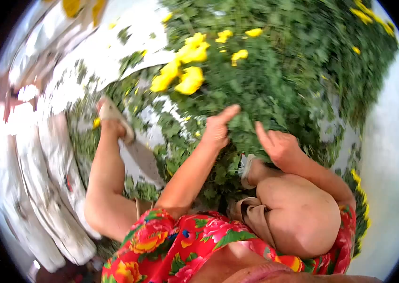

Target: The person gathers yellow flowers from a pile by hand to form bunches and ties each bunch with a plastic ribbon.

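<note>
Leafy green stems of yellow chrysanthemums (191,81) lie in front of me, with a cluster of blooms up and to the left of my hands. My left hand (216,129) is closed at the near edge of the foliage, its thumb pointing out over the leaves, and seems to grip stems there. To its right, my right hand (280,145) has its index finger stretched along the leaves while the other fingers curl in. Whatever those curled fingers hold is hidden. Green leaves (246,132) fill the gap between the two hands, somewhat blurred.
A large heap of cut stems (303,52) spreads across the far right. Loose leaves litter the floor around my sandalled feet (114,118). Long whitish wrapped bundles (51,188) lie at the left. More yellow blooms (362,203) line the right, beside a pale wall or floor surface (393,155).
</note>
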A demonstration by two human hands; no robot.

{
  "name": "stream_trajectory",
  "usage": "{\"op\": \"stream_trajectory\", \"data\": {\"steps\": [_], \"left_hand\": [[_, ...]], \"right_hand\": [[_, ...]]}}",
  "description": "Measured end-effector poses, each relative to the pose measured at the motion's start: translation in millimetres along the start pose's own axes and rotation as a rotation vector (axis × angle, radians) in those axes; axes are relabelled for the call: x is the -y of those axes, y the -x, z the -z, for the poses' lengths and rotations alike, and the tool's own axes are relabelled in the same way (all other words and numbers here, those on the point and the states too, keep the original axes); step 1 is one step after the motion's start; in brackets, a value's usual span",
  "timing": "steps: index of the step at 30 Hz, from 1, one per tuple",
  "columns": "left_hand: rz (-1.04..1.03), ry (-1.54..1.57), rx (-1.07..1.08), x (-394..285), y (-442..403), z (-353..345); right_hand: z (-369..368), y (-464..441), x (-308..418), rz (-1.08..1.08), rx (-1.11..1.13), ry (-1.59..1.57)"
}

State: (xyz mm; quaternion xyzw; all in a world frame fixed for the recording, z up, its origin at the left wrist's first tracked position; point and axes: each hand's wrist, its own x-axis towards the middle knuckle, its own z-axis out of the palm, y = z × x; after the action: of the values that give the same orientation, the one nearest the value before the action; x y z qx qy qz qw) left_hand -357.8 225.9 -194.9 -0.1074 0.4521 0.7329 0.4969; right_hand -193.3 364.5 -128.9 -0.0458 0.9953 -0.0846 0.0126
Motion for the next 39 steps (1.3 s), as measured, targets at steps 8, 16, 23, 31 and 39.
{"op": "stream_trajectory", "data": {"steps": [8, 16, 23, 31, 39], "left_hand": [[-0.020, 0.080, -0.009, -2.0, -19.1, 1.7], [0.043, 0.014, -0.038, -0.1, -36.5, -14.3], [0.021, 0.023, 0.061, 7.4, -51.5, 0.0], [0.103, -0.216, -0.436, -7.7, -35.6, -44.8], [0.051, 0.223, 0.097, 8.1, -52.1, -18.6]], "right_hand": [[-19.9, 5.2, -12.7, 0.106, -0.048, -0.082], [-22.0, 37.5, -109.7, -0.268, -0.463, -0.731], [-76.7, 205.7, -383.2, -1.570, -0.498, 0.229], [-57.9, 178.3, -308.0, -1.219, -0.946, 0.016], [22.1, 90.6, -72.1, -0.647, -0.640, -0.204]]}}
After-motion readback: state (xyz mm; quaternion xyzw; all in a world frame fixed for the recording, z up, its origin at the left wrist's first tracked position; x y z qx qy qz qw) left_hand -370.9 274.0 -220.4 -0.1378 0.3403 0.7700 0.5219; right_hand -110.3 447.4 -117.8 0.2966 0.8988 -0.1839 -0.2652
